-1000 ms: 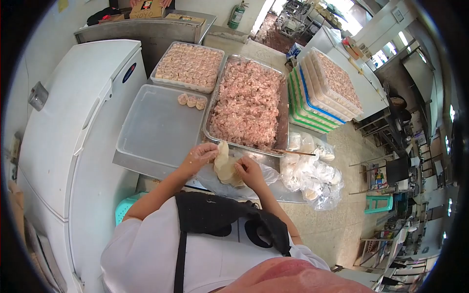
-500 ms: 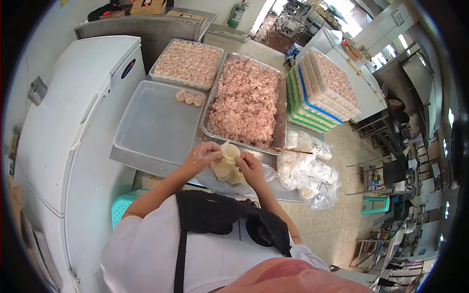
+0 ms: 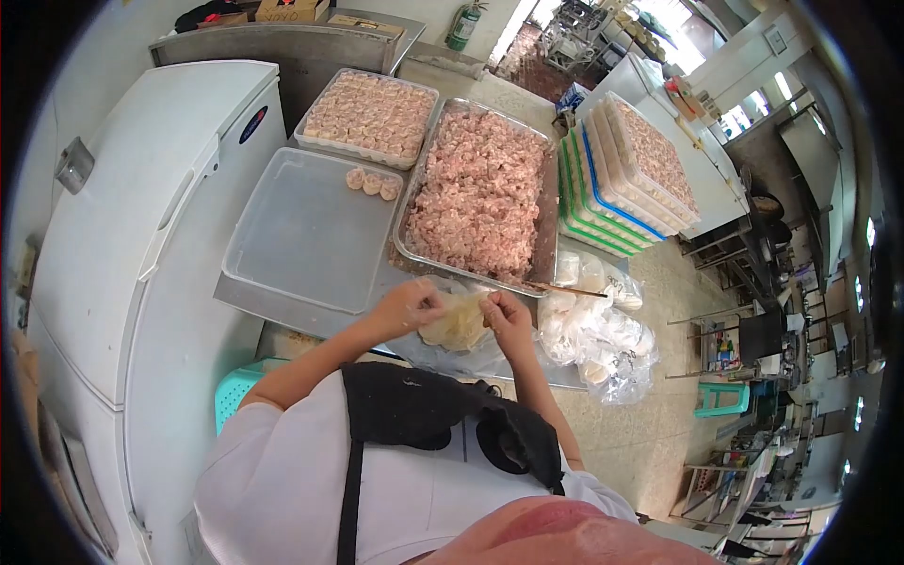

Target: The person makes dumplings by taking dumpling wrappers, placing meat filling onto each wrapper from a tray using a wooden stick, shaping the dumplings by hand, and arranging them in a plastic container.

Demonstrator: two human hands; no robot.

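A pile of thin, round, pale yellow dough wrappers [image 3: 450, 331] lies in a clear plastic bag [image 3: 461, 298] at the table's near edge. My left hand [image 3: 412, 306] pinches the bag on its left side. On the other side, my right hand [image 3: 508, 314] is closed on the bag's edge. Thin plastic stretches between the hands, partly over the wrappers. Just beyond stands a deep metal tray [image 3: 403, 247] heaped with minced meat filling [image 3: 480, 193]. Several filled dumplings [image 3: 373, 183] sit in the top right corner of a translucent plastic tray [image 3: 301, 235].
A full tray of dumplings [image 3: 372, 113] stands at the back. To the right are stacked trays [image 3: 612, 188] with green and blue rims. Bagged white packets [image 3: 598, 330] and a thin stick [image 3: 570, 289] lie at the right edge. A white freezer [image 3: 151, 226] borders the left.
My hands have moved slightly apart and to the right. The pale wrapper held up between them no longer shows; clear plastic is now spread there over the pile.
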